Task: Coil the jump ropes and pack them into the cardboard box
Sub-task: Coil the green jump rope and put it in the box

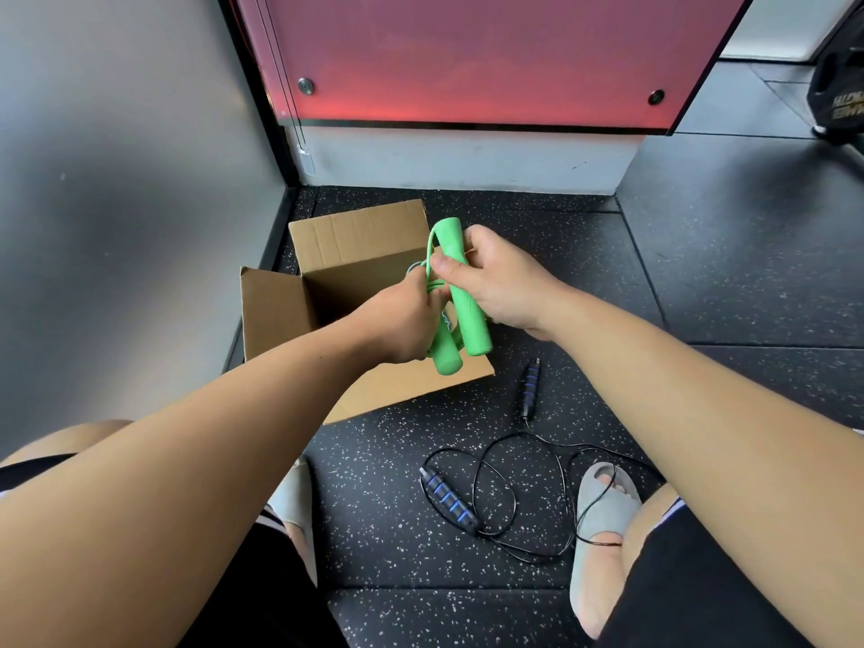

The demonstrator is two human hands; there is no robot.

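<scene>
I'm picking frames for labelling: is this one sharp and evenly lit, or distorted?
Head view: the green jump rope, the left hand, the right hand and the black jump rope are sharp; wide-angle stretch swells the forearms toward the bottom corners; the red panel glows brighter near its lower edge; the grey wall looks soft.

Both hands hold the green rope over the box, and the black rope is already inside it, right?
No. The head view shows the black rope loose on the floor, outside the box. Left hand and right hand do hold the green rope over it.
</scene>
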